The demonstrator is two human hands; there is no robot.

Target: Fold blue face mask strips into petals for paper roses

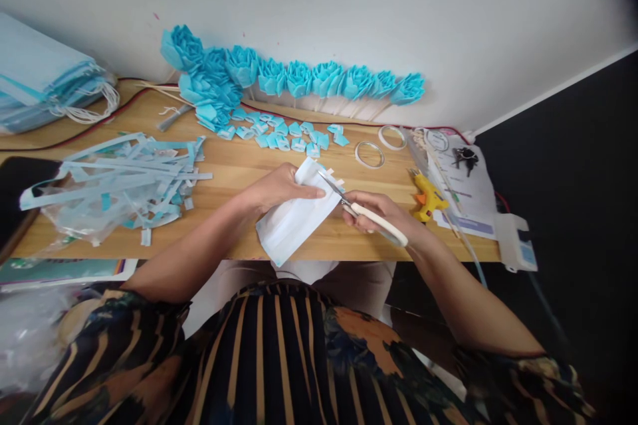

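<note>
Clock centred on the held sheet, and the wooden table [224, 154] spreads right across the scene! Up at 12 o'clock, a row of blue flowers [299, 78] lines the wall; at 9, a tangled heap of pale strips [129, 166]; at 10, a stack of blue sheets [44, 70]. Centre stage, the white-and-blue sheet [294, 222] lies tilted, its lower end over the table's near edge. The left hand [282, 186] pinches it firmly, thumb on top; the right hand [375, 200] wraps the scissors [363, 212], blades at the sheet's 2 o'clock edge. A yellow glue gun [427, 198] sits at 3, two tape rings [369, 167] between 1 and 2, small folded pieces [299, 145] near 12.
</note>
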